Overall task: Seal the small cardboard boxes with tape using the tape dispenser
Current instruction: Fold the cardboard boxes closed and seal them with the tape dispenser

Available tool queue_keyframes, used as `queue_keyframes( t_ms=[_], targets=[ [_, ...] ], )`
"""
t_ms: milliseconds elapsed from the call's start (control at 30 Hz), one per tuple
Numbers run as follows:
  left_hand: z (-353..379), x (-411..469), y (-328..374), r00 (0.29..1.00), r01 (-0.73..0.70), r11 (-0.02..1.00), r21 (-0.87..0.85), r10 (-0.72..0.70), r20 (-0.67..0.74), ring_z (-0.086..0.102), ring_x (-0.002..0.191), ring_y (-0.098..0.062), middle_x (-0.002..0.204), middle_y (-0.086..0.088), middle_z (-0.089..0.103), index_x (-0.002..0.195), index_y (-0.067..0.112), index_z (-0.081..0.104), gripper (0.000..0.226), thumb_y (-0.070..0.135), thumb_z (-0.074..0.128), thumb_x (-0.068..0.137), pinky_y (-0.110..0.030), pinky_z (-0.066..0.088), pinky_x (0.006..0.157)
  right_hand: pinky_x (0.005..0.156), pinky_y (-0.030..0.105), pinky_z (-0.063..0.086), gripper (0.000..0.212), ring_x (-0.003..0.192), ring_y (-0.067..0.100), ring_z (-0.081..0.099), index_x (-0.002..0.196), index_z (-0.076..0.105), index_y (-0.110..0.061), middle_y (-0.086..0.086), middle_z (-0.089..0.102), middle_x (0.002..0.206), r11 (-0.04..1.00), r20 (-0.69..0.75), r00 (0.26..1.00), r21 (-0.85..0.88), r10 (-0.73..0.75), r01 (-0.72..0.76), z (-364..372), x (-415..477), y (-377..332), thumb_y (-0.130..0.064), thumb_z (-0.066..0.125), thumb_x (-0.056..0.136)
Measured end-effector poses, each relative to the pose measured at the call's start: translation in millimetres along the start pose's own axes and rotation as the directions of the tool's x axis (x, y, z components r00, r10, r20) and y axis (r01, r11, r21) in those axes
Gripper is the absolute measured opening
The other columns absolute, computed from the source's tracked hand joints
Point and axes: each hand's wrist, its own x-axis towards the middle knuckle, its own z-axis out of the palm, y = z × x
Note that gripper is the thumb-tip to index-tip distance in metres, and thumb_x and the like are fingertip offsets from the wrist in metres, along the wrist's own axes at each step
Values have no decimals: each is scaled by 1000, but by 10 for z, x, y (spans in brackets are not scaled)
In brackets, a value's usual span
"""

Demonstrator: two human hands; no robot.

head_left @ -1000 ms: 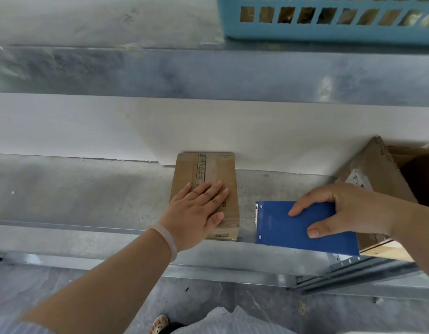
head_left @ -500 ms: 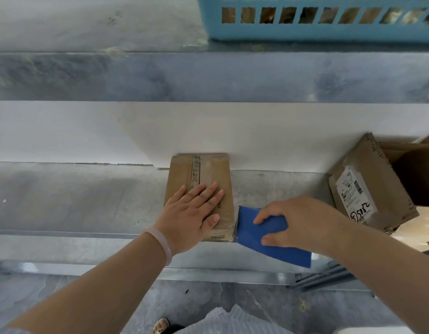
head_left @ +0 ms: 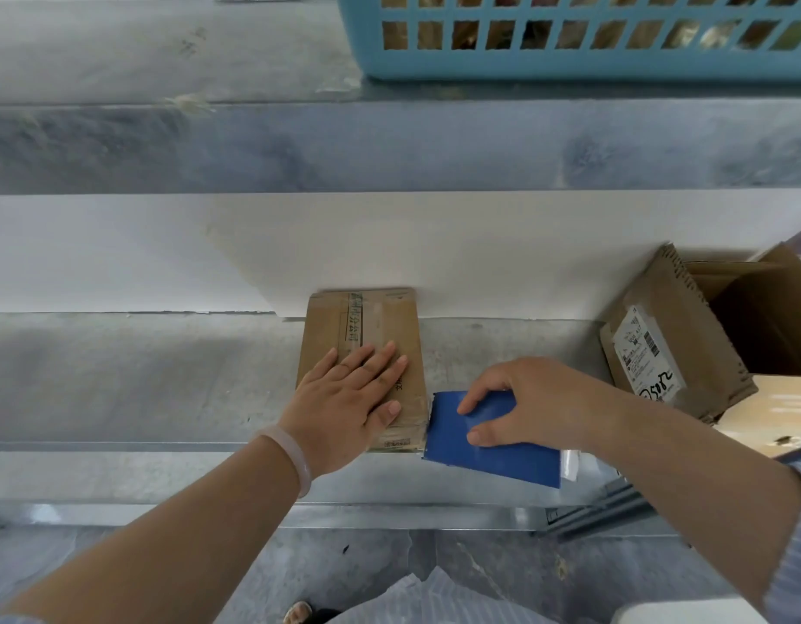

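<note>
Tape [head_left: 368, 315] crosses the small cardboard box [head_left: 326, 335] under the flat left hand [head_left: 344, 400]; at its right edge the right hand [head_left: 538, 398] grips the tape dispenser [head_left: 502, 454], next strip likely unlaid.

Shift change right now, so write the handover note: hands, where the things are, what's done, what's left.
Left hand: flat, pressing down the small cardboard box on the shelf.
Right hand: grips the blue tape dispenser, its front end at the box's right edge.
Done: box held, dispenser in place.
Left: pull tape across this box; the labelled box at right may follow.
</note>
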Motion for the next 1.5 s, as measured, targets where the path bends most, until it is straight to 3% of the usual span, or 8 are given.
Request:
queue_keyframes(
  t_ms=[133,367,533,800,1033,1200,1300,1500],
  targets=[
    [-3,-2,5,1000,9,1000,1,-9,7,-3,148,-9,157,19,-11,144,42,-16,80,66,-37,71,-37,-5,121,67,17,40,30,75,-6,51,107,61,-49,-27,57,92,957,-10,998,-285,-66,61,40,-37,-80,-55,69,79],
    [-6,3,8,1000,13,1000,13,-13,18,-5,148,-8,156,20,-14,142,43,-20,80,66,-39,68,-36,-6,120,89,24,45,25,101,0,55,99,70,-40,-23,60,105,1000,10,1000,-7,-18,18,-46,62,-102,-46,77,75],
    [-18,-5,4,1000,4,1000,5,-4,17,-6,148,-8,156,20,-14,143,42,-19,79,66,-38,70,-36,-7,120,76,23,41,33,101,4,56,114,60,-42,-22,62,110,898,74,994,-427,-83,107,198,33,-10,-50,65,83],
    [13,7,-24,1000,1,1000,-2,-1,9,4,148,-10,157,18,-3,149,40,-3,77,67,-25,80,-36,-5,119,62,7,40,29,77,-16,55,111,54,-56,-33,58,95,995,-66,997,-84,-50,44,-252,-234,162,-36,56,91],
    [16,2,-29,1000,5,1000,-11,-5,0,12,147,-12,158,16,6,152,37,11,72,64,-13,89,-38,2,119,55,27,47,85,58,11,47,149,-15,-41,-7,53,91,629,-180,977,-774,-110,-72,-89,59,593,-13,43,95],
    [-18,12,-29,999,40,997,-64,-39,14,-1,146,-4,157,22,-4,151,42,5,72,69,-5,86,-33,-8,118,102,40,38,63,121,26,50,149,31,-31,8,47,138,529,-107,986,-848,-124,-25,316,88,855,-14,48,91],
    [-38,21,-35,998,59,994,-87,-58,22,-5,146,-1,156,24,-6,151,44,4,71,66,-1,84,-32,-8,119,88,50,49,67,99,36,64,124,66,-19,21,63,116,562,-239,957,-820,-163,-109,561,115,926,-13,76,59],
    [-64,6,-34,998,54,992,-118,-52,18,-2,146,-1,156,24,-2,151,44,8,71,67,3,84,-32,-8,119,106,54,26,60,119,51,52,129,59,-2,36,48,135,637,-221,949,-771,-225,-29,1052,181,1127,-29,44,78]
  ],
)
